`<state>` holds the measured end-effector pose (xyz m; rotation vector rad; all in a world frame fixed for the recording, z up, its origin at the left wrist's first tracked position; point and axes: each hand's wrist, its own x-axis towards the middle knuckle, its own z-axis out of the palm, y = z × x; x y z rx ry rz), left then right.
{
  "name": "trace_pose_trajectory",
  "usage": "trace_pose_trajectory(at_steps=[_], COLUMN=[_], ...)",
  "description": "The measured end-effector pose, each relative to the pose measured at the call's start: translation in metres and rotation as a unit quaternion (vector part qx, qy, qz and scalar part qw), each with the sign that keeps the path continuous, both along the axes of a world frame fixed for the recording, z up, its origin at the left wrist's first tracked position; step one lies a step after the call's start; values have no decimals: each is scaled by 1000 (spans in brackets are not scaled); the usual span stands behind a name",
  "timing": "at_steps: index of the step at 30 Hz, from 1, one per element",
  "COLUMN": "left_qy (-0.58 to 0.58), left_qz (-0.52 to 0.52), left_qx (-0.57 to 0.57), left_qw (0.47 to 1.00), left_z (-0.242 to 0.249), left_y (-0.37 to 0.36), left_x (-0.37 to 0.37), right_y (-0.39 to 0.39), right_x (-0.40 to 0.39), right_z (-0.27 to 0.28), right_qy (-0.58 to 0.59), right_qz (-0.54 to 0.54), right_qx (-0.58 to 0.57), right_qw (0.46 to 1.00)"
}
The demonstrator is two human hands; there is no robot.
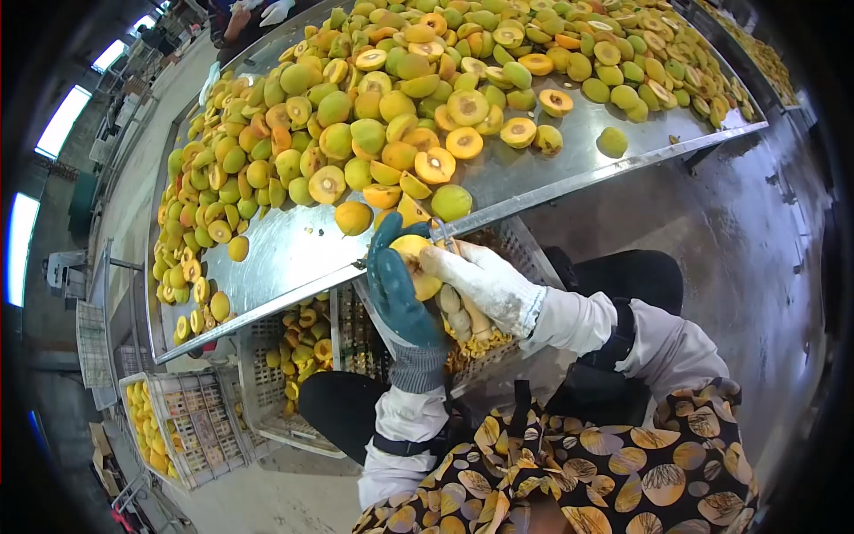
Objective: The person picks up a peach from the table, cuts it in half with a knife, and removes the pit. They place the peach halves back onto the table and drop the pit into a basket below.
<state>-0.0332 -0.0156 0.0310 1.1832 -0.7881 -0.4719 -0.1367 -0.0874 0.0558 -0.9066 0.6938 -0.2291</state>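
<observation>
My left hand (pixel 391 289), in a dark teal glove, cups a yellow fruit piece (pixel 409 249), fingers curled up its far side, probably so the palm backs it against pressure. My right hand (pixel 489 285), in a white glove, is closed around a small metal-ended tool (pixel 438 233); its thumb bears on the fruit, seemingly to steady piece and tool together. Exact form of the tool: cannot tell, mostly covered by glove. Both hands sit just off the near rim of the metal surface (pixel 276 258), over a crate (pixel 527 245) with yellow scraps in it, a placing that would let bits drop straight down. On the surface, a heap of cut fruit (pixel 382 107), many halves face up with brown centres; its near edge comes close to my hands, within easy reach, I judge. One green fruit (pixel 612 142) lies apart near the rim, to the right. Below, left: a slatted crate (pixel 200 418) of yellow pieces on the floor. Far side: another person's gloved hand (pixel 277 11).
</observation>
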Motion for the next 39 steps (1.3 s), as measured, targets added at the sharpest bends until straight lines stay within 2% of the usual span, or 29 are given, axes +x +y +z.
trace_pose_trajectory(at_steps=[1,2,4,5,6,8,10,12,16,19,20,22,26,28,30,31,34,35,39], left_qy=[-68,-136,127,183,240,198,128,123,127,68,40,54,29,23,16,59,74,32,1], left_qz=[26,52,17,-7,-35,-34,-16,-56,-96,-84,-74,-91,-118,-82,-49,-31,30,61,42], left_qx=[32,63,-9,-22,-33,-1,42,52,62,86,97,99,133,99,57,19,-18,17,67], left_qw=[997,987,992,983,970,980,991,989,985,990,992,989,984,991,997,998,997,997,997], left_z=[0,0,-19,-21,-18,-24,-29,-27,-27,-24,-23,-25,-15,-14,-13,-12,-29,-32,-23], left_y=[1,0,-4,-1,0,2,0,2,4,4,5,6,7,6,-1,-5,-14,-15,-14], left_x=[-3,-5,11,16,19,21,23,24,30,30,29,29,27,21,6,-9,-22,-23,-14], right_y=[-6,-9,-12,-13,-14,-13,-14,-16,-17,-15,-14,-16,-13,-15,-6,-4,-7,-8,-14], right_x=[-7,-11,-14,-14,-15,-20,-23,-23,-22,-21,-21,-21,-23,-20,-19,-18,-17,-18,-20], right_z=[2,-1,-8,-11,-11,-6,-3,-4,-5,-4,-4,-2,-9,-19,-17,-15,-20,-35,-20], right_qy=[37,30,7,5,28,79,95,102,104,82,89,104,107,83,125,144,142,103,132], right_qz=[60,50,22,-9,13,57,67,84,110,110,121,138,144,113,92,81,126,127,149], right_qx=[-58,-222,-496,-604,-629,-670,-683,-693,-666,-603,-604,-609,-576,-579,-534,-511,-453,-500,-447], right_qw=[996,973,868,797,777,735,721,709,730,786,783,774,797,803,831,844,871,851,872])
